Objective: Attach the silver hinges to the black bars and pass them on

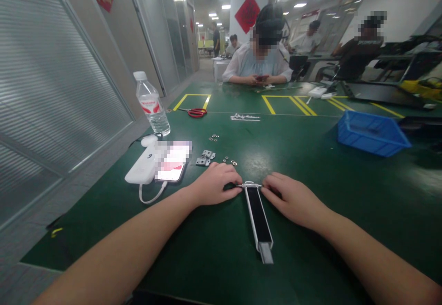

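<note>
A long narrow bar [259,215] with a black face and pale silver edges lies on the green table, pointing toward me. A flat grey tab [266,253] sticks out of its near end. Across the far end sits a small silver metal piece [251,184], like a thin rod. My left hand [219,184] is closed in a pinch at the left end of this piece, with something dark showing between the fingers. From the right, my right hand [290,197] pinches the other end; its fingertips partly hide what they hold.
Metal brackets [206,157] and several small rings [234,162] lie beyond my left hand. A phone [174,162], white power bank [141,164] and water bottle [152,104] stand left. Farther are red-handled scissors [197,112], a blue bin [373,132] and a seated person [258,61].
</note>
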Motion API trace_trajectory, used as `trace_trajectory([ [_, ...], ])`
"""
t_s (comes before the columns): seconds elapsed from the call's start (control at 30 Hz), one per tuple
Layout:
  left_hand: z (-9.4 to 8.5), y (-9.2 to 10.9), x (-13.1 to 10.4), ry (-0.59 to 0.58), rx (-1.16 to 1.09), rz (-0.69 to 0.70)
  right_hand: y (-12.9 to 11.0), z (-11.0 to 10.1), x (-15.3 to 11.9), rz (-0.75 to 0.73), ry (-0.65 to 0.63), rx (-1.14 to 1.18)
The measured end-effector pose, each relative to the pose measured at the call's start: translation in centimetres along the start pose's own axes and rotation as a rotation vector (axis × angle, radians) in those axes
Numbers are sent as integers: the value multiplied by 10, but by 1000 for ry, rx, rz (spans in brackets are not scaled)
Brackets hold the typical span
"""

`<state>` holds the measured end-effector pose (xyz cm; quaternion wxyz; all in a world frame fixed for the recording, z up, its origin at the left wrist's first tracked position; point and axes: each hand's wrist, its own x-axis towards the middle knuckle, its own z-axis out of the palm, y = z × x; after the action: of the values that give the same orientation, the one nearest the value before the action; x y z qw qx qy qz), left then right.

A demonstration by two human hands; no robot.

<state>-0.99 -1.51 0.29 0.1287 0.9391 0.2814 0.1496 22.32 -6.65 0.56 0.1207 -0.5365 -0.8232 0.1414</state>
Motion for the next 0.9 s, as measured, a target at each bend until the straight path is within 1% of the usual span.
trace_trajectory([
  [0.37,-3,3,-2,39,27,5,-3,-2,-1,16,-32,-15],
  [0.5,-2,3,-2,71,55,-26,-3,-2,0,19,-30,-16],
  [0.6,-2,1,-2,111,121,-103,-3,-2,0,18,-29,-19],
  [0.77,-7,-3,-1,230,255,-363,-2,-3,-1,12,-26,7],
  [0.9,-9,-7,-2,197,310,-438,-3,-5,-2,23,-42,30],
])
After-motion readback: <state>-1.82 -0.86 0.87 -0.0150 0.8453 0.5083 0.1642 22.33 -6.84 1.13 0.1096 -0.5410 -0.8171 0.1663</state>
